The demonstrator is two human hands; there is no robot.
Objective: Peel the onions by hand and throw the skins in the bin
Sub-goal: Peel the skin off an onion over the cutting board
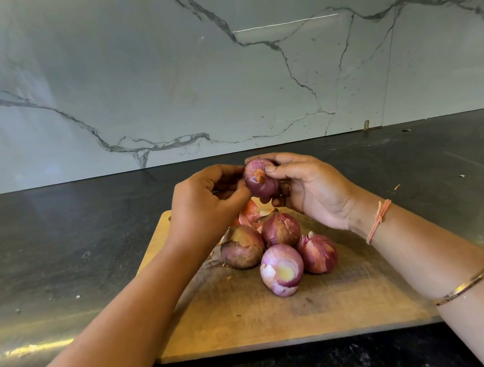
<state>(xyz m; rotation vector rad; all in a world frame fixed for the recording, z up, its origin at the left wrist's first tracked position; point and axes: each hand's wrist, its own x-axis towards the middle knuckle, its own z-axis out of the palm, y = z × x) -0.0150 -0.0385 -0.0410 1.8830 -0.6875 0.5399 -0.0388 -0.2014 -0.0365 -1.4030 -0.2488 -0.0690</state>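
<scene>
Head view. Held onion point(260, 180): raised at 12 o'clock above cutting board point(254, 321), cupped in right hand point(310, 192) to steady it; left hand point(203, 207) pinches its 9 o'clock flank, likely lifting skin. Four onions point(282, 269), loose skins point(249, 211): board centre. Bin: unseen.

onions point(278, 253) on board point(254, 321), counter point(58, 255) beneath
</scene>
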